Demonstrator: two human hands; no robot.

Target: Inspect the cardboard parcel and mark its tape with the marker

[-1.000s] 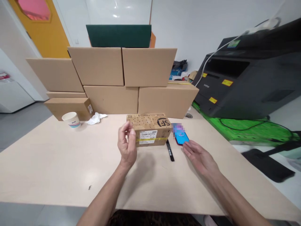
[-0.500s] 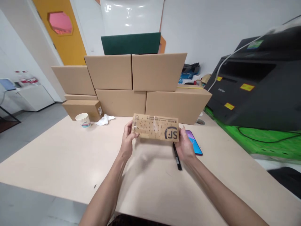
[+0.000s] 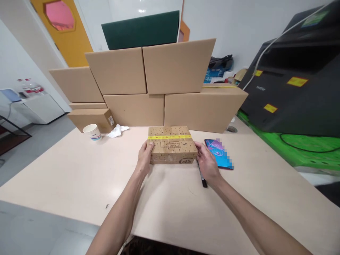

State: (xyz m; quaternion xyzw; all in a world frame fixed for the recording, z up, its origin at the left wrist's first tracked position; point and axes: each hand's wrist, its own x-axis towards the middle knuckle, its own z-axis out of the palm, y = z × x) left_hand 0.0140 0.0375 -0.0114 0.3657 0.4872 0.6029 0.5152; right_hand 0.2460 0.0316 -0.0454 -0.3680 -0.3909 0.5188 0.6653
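Between my two hands is a small brown cardboard box [image 3: 172, 145], printed with dark specks and sealed across the top with yellow tape. My left hand [image 3: 145, 156] grips its left side, thumb near the top edge. On the opposite side my right hand [image 3: 207, 161] holds the right end. Both hands are closed on the box; some fingers are hidden behind it. I cannot tell whether its underside touches the table. A black marker pen [image 3: 203, 180] lies partly under my right hand. Just right of that hand rests a smartphone [image 3: 219, 153] with a lit screen.
Stacked cardboard boxes [image 3: 132, 109] line the table's back, topped by a dark green box [image 3: 140, 31]. At the left stand a paper cup [image 3: 92, 131] and a crumpled tissue [image 3: 117, 131]. A large black printer [image 3: 297, 81] sits right, on a green surface [image 3: 305, 148].
The box has tipped so its taped top now faces up, where before its printed side faced me. Both hands have kept hold of it. The camera view has shifted slightly.
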